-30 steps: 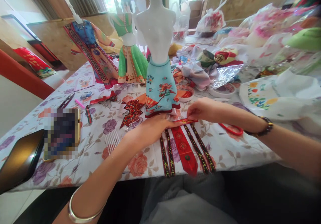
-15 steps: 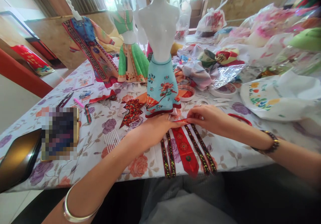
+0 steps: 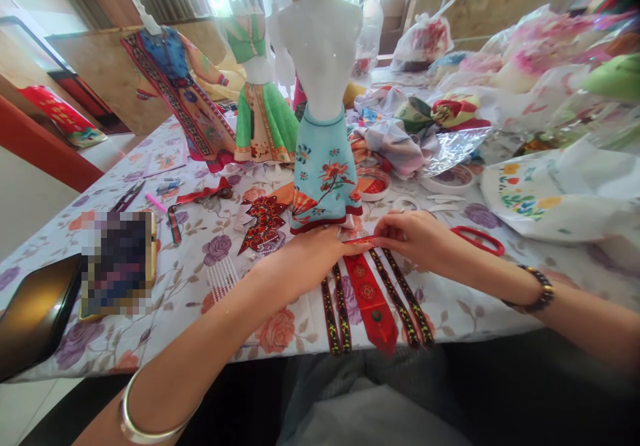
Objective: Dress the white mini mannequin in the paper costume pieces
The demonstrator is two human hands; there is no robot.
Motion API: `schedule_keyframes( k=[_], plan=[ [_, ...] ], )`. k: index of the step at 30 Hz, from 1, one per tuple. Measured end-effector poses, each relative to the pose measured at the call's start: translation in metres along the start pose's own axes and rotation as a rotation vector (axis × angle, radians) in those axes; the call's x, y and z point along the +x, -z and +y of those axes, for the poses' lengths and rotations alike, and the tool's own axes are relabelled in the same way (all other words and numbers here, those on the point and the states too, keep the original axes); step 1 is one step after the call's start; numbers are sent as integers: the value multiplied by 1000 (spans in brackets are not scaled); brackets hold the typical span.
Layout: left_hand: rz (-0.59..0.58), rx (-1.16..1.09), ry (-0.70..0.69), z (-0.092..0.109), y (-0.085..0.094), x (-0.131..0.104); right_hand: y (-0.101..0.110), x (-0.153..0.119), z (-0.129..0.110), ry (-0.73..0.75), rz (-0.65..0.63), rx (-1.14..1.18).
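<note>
A small belt with a red waistband (image 3: 361, 240), a red patterned middle panel (image 3: 369, 287) and black-and-yellow trim strips (image 3: 399, 291) lies at the table's front edge. The thumb and finger of my right hand (image 3: 411, 231) pinch the right end of the waistband. My left hand (image 3: 317, 251) rests at its left end, thumb stretched along the band; its other fingers are hidden, so I cannot tell their grip. Right behind my hands stands a white mannequin (image 3: 320, 53) in a light blue flowered skirt (image 3: 326, 173).
Two dressed dolls, one in a blue top (image 3: 165, 56) and one in a green skirt (image 3: 265, 126), stand at back left. A phone (image 3: 154, 253), black-handled scissors or pliers (image 3: 129, 196), a red bangle-like ring (image 3: 479, 240), tape roll (image 3: 450, 179) and fabric pile (image 3: 400, 143) lie around.
Almost nothing differs. The view has shifted slightly, and both hands stay at the red waistband.
</note>
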State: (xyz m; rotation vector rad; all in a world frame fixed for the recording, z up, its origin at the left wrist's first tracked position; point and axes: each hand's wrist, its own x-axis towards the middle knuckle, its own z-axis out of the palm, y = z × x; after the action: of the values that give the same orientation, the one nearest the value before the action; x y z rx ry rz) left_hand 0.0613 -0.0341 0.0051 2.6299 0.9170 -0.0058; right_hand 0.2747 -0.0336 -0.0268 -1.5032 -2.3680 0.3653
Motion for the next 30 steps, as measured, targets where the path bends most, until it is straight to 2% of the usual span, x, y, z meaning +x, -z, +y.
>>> schedule_keyframes(
  k=[7, 13, 18, 24, 30],
  plan=[
    [-98, 94, 68, 5, 4, 2, -2, -2, 2, -3, -11, -2],
    [-67, 78, 47, 4, 4, 0, -5, -4, 4, 15, -12, -3],
    [-86, 52, 70, 4, 4, 1, -1, -3, 3, 16, -23, -31],
    [-69, 74, 26, 2, 2, -1, 3, -5, 6, 196, 6, -59],
    [-98, 26, 77, 6, 6, 1, 0, -6, 8, 214, 18, -41]
  ],
)
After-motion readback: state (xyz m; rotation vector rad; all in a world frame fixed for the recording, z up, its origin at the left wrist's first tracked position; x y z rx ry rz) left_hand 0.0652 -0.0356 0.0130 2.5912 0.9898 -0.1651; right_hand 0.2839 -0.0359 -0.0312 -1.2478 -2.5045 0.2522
